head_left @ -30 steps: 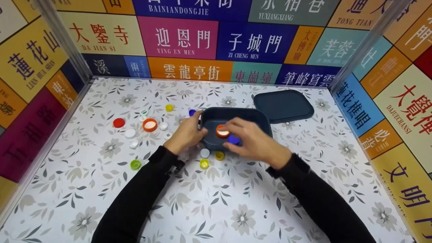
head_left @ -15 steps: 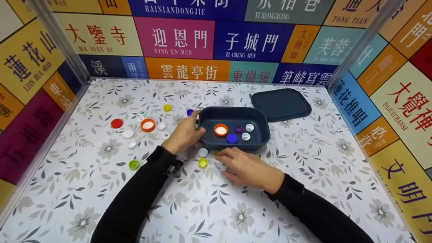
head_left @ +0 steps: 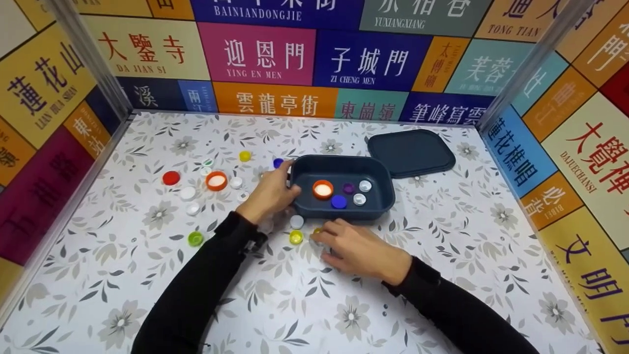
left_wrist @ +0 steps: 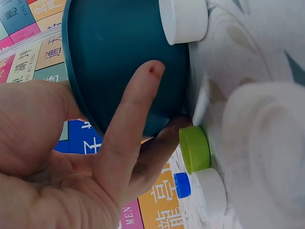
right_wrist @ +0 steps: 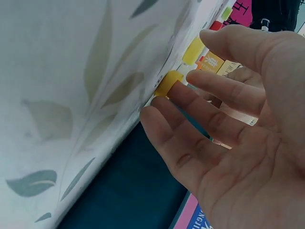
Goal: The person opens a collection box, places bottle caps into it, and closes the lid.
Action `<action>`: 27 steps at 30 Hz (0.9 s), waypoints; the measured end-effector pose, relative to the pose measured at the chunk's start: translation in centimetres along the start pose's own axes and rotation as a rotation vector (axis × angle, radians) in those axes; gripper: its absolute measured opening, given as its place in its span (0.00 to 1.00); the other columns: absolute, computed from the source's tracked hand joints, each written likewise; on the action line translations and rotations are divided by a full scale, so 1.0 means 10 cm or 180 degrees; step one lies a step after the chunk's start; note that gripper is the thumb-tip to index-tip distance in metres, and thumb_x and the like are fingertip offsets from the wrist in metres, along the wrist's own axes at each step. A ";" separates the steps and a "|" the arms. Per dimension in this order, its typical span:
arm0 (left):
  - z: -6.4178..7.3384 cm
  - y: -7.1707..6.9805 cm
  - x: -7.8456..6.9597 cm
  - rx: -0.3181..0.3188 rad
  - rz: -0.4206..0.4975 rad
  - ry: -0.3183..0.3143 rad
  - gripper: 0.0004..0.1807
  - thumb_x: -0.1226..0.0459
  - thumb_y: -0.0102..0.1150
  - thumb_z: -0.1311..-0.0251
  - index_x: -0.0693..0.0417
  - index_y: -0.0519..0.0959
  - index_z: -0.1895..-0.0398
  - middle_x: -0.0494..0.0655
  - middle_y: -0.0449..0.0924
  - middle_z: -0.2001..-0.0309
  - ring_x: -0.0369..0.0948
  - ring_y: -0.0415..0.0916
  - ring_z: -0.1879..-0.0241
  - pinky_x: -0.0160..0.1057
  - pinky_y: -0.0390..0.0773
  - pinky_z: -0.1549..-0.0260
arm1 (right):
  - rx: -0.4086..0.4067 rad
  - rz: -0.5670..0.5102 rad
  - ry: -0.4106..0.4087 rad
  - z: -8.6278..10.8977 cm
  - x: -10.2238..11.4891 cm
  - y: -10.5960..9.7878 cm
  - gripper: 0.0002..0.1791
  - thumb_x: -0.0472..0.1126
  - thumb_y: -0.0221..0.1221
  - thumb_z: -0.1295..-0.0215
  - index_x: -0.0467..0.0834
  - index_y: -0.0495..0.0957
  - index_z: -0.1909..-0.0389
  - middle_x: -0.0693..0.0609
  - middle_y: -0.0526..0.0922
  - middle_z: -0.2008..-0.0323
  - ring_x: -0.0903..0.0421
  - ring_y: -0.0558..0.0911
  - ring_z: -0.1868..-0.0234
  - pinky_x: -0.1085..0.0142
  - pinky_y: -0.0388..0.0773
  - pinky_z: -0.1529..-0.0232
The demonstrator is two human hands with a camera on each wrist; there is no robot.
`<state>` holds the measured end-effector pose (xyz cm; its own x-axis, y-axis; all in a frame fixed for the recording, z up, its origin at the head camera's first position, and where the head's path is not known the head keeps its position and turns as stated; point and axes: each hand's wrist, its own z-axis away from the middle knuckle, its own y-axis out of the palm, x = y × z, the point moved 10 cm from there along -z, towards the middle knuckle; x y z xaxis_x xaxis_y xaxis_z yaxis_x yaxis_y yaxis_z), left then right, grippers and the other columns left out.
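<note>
A dark blue plastic box [head_left: 344, 162] stands uncovered, with an orange cap [head_left: 323, 189], a blue cap [head_left: 338, 202], a purple cap [head_left: 348, 188] and two clear-white caps inside. My left hand [head_left: 270, 194] grips the box's left end; its fingers lie against the outer wall [left_wrist: 114, 43] in the left wrist view. Just in front of the box, my right hand [head_left: 361, 250] reaches down with loosely bent fingers. One fingertip touches a yellow cap [right_wrist: 169, 83] in the right wrist view, while the thumb stays apart from it. Another yellow cap [head_left: 296, 237] lies beside it, near a white cap [head_left: 297, 222].
On the table's left lie a red cap [head_left: 171, 178], an orange cap [head_left: 216, 181], a green cap [head_left: 195, 239], a yellow cap [head_left: 244, 156] and several white ones. The dark lid [head_left: 412, 152] rests behind the box to the right. Printed walls border the table.
My right hand has moved out of the box toward me, down to the yellow cap on the table. The orange cap stays in the box. My left hand keeps its place.
</note>
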<state>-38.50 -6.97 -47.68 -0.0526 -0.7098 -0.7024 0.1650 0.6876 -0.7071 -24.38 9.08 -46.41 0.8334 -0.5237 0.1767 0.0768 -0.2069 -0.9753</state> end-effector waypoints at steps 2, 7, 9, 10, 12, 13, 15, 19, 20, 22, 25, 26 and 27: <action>0.00 0.00 0.00 -0.0003 0.0011 0.0000 0.46 0.62 0.67 0.21 0.53 0.59 0.05 0.66 0.85 0.26 0.55 0.86 0.37 0.55 0.87 0.31 | 0.0004 -0.0036 -0.0032 0.02 0.02 -0.01 0.23 0.45 0.75 0.21 0.45 0.89 0.30 0.48 0.90 0.41 0.47 0.88 0.44 0.53 0.90 0.43; 0.00 0.01 0.00 -0.0008 0.0057 0.0029 0.46 0.63 0.67 0.22 0.53 0.59 0.05 0.67 0.84 0.24 0.56 0.87 0.36 0.54 0.87 0.30 | 0.0028 -0.0117 -0.0110 0.05 0.06 -0.02 0.21 0.43 0.75 0.21 0.46 0.89 0.31 0.49 0.90 0.44 0.49 0.89 0.45 0.54 0.90 0.42; 0.00 0.01 0.00 -0.0007 0.0074 0.0036 0.46 0.63 0.67 0.21 0.54 0.59 0.05 0.67 0.84 0.25 0.56 0.88 0.38 0.54 0.88 0.33 | 0.0014 -0.0134 -0.0107 0.06 0.07 -0.03 0.21 0.42 0.75 0.22 0.46 0.90 0.32 0.49 0.90 0.45 0.50 0.89 0.46 0.55 0.91 0.43; 0.00 0.01 -0.01 -0.0008 0.0083 0.0036 0.46 0.63 0.67 0.21 0.54 0.59 0.05 0.67 0.84 0.25 0.56 0.88 0.38 0.53 0.89 0.34 | 0.0006 -0.0141 -0.0093 0.05 0.06 -0.04 0.21 0.42 0.76 0.22 0.46 0.90 0.32 0.49 0.89 0.45 0.50 0.89 0.46 0.55 0.91 0.43; 0.00 0.01 -0.01 -0.0004 0.0085 0.0035 0.46 0.63 0.66 0.21 0.54 0.59 0.05 0.67 0.85 0.26 0.55 0.89 0.41 0.52 0.90 0.38 | -0.0017 -0.0136 -0.0046 0.05 0.06 -0.05 0.22 0.43 0.77 0.23 0.47 0.90 0.32 0.49 0.89 0.45 0.50 0.88 0.47 0.56 0.91 0.46; 0.00 0.01 -0.01 -0.0007 0.0080 0.0033 0.46 0.63 0.66 0.21 0.54 0.59 0.05 0.66 0.86 0.27 0.55 0.89 0.42 0.52 0.90 0.39 | -0.0011 -0.0131 -0.0015 0.04 0.05 -0.05 0.23 0.44 0.77 0.24 0.47 0.89 0.31 0.49 0.88 0.44 0.50 0.88 0.47 0.57 0.91 0.47; 0.00 0.01 0.00 -0.0013 0.0069 0.0025 0.46 0.64 0.66 0.21 0.54 0.59 0.05 0.66 0.86 0.28 0.55 0.89 0.42 0.51 0.91 0.41 | 0.0051 -0.0139 0.0052 0.03 0.04 -0.04 0.26 0.47 0.78 0.24 0.48 0.88 0.28 0.48 0.87 0.39 0.50 0.87 0.45 0.57 0.91 0.47; 0.01 0.00 0.00 -0.0026 0.0025 0.0070 0.45 0.64 0.66 0.21 0.55 0.60 0.05 0.66 0.88 0.31 0.54 0.89 0.45 0.51 0.91 0.43 | 0.0248 -0.0156 0.0167 0.00 0.01 0.04 0.36 0.53 0.80 0.26 0.52 0.83 0.20 0.46 0.84 0.28 0.48 0.86 0.39 0.53 0.93 0.46; 0.01 0.00 -0.01 -0.0029 0.0012 0.0092 0.45 0.64 0.66 0.22 0.55 0.60 0.05 0.67 0.89 0.32 0.55 0.89 0.46 0.51 0.91 0.44 | 0.0285 -0.0167 0.0191 -0.01 0.01 0.05 0.38 0.54 0.80 0.27 0.52 0.82 0.19 0.46 0.83 0.26 0.47 0.86 0.38 0.52 0.93 0.45; 0.01 -0.01 -0.02 -0.0032 -0.0024 0.0147 0.45 0.64 0.65 0.22 0.57 0.60 0.06 0.67 0.90 0.34 0.55 0.90 0.48 0.52 0.91 0.44 | 0.0314 -0.0167 0.0219 -0.03 0.01 0.07 0.40 0.55 0.81 0.28 0.52 0.81 0.19 0.44 0.83 0.25 0.45 0.85 0.36 0.51 0.93 0.45; 0.02 -0.01 -0.04 -0.0032 -0.0049 0.0188 0.45 0.64 0.65 0.22 0.58 0.60 0.06 0.68 0.89 0.33 0.56 0.89 0.45 0.53 0.90 0.41 | 0.0340 -0.0186 0.0281 -0.06 0.00 0.07 0.40 0.56 0.81 0.28 0.53 0.82 0.19 0.45 0.84 0.27 0.45 0.85 0.36 0.50 0.92 0.45; 0.01 -0.01 -0.03 -0.0026 -0.0040 0.0179 0.45 0.64 0.65 0.22 0.58 0.60 0.06 0.68 0.88 0.32 0.57 0.89 0.44 0.54 0.90 0.39 | 0.0347 -0.0185 0.0302 -0.07 0.00 0.07 0.39 0.56 0.81 0.28 0.53 0.82 0.19 0.46 0.84 0.28 0.45 0.84 0.36 0.50 0.92 0.45; 0.01 0.00 -0.03 -0.0017 -0.0031 0.0169 0.45 0.64 0.65 0.22 0.58 0.60 0.06 0.69 0.87 0.30 0.57 0.89 0.43 0.54 0.90 0.38 | 0.0352 -0.0184 0.0320 -0.08 0.00 0.08 0.38 0.56 0.80 0.27 0.53 0.82 0.20 0.46 0.85 0.29 0.46 0.84 0.37 0.51 0.92 0.45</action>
<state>-38.39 -6.80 -47.42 -0.1062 -0.7074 -0.6988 0.1590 0.6817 -0.7142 -24.74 8.30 -47.06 0.7673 -0.5948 0.2398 0.1874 -0.1497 -0.9708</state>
